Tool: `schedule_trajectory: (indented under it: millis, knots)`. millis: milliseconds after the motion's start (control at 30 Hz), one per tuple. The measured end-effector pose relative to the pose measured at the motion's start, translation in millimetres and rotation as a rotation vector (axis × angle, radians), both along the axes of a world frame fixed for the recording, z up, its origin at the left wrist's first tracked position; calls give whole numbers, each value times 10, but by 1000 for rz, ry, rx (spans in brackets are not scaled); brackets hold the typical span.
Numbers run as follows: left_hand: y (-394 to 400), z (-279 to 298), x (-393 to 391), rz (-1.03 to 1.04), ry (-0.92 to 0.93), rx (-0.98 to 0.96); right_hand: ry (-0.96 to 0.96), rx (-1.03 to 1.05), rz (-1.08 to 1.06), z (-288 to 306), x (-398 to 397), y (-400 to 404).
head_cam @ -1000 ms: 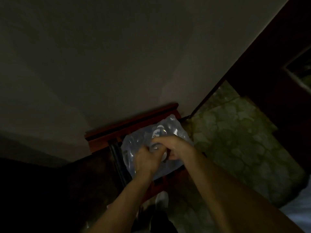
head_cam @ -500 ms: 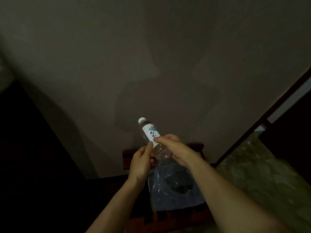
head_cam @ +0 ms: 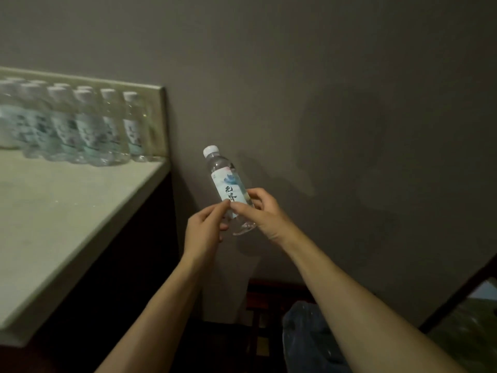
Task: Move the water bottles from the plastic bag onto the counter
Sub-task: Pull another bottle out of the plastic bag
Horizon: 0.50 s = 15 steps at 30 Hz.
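A small clear water bottle [head_cam: 225, 181] with a white cap and a pale label is held in the air in front of the grey wall, tilted slightly left. My right hand [head_cam: 259, 211] grips its lower half from the right. My left hand [head_cam: 205, 229] touches the bottle's lower label with thumb and fingertips. Low down at the bottom right lies the blue-tinted plastic bag [head_cam: 309, 337], partly hidden by my right forearm. The pale counter [head_cam: 67, 211] is to the left, with several matching bottles [head_cam: 86, 125] standing in rows at its back.
A dark red wooden stand [head_cam: 265, 294] sits under the bag against the wall. The counter's right edge and dark cabinet side [head_cam: 150, 254] are just left of my hands. A low backsplash [head_cam: 157, 119] runs behind the bottle rows. Patterned floor [head_cam: 470, 319] shows at the bottom right.
The bottle came out of the bag and rose in both hands. My view swung up and left, bringing the counter and its bottle rows into sight; the bag dropped to the bottom edge.
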<state>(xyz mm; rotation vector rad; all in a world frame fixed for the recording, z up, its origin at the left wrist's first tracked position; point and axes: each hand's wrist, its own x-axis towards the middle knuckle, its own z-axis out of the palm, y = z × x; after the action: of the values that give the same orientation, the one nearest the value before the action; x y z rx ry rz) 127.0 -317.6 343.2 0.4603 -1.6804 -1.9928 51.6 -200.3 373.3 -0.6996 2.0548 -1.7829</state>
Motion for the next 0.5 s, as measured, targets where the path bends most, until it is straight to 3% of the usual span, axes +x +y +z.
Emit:
schedule_trajectory:
  millis: [167,500]
  knots:
    - [-647,308,393,-47,93,-282,189,8,47,182,170,-597]
    - [-2633,486,934,-43,20,-532,302,97,40,271,759,-2413]
